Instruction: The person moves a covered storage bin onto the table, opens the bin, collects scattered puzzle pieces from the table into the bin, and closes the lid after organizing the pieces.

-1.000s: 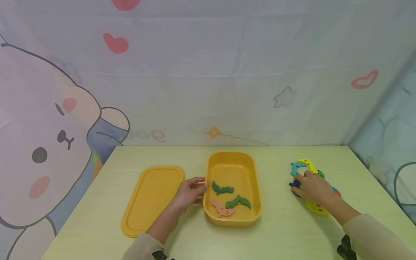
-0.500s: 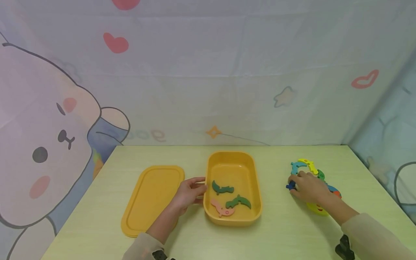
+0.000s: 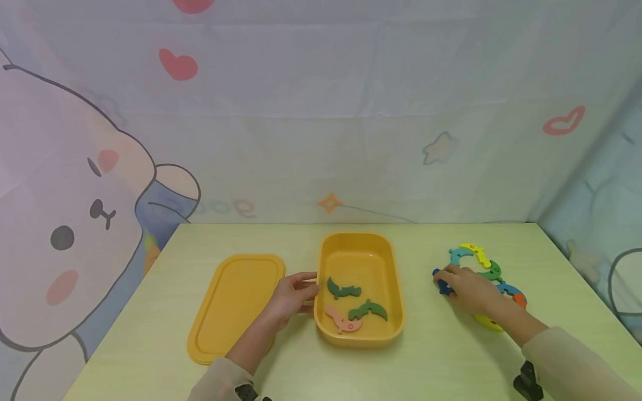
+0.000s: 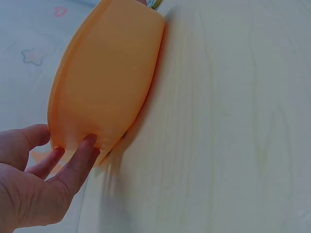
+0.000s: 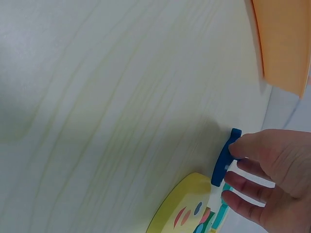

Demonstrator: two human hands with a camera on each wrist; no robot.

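Left hand [image 3: 293,295] loosely spread, touching yellow bin [image 3: 358,264], lid [image 3: 238,303] left of that hand; right hand [image 3: 466,287] pinching dark blue piece [image 5: 222,164]

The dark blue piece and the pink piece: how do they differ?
The dark blue piece is a deep shade, the pink piece a pale one. The right hand pinches the dark blue piece, while the pink piece lies untouched in the yellow box. Both are small toy pieces.
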